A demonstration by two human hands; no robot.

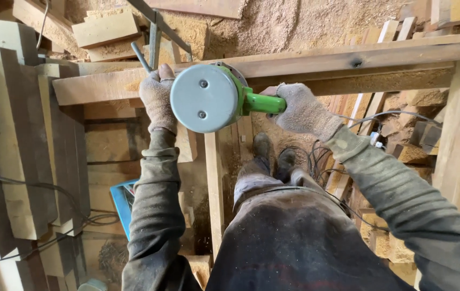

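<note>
1. Two gloved hands hold one green power tool with a round grey metal guard, raised over a long horizontal wooden plank.
2. The left hand, in a speckled grey work glove, sits against the left edge of the guard with its fingers curled shut around a side grip that is mostly hidden.
3. The right hand, in a matching glove, is closed tightly around the bright green handle sticking out to the right of the guard.
4. The tool's disc housing faces the camera, and the plank passes behind it.
5. A thin upright timber post stands below the tool.
6. Stacked pale wooden blocks lie at the left, and sawdust covers the ground beyond.
7. Black cables trail near the person's dark boots.
</note>
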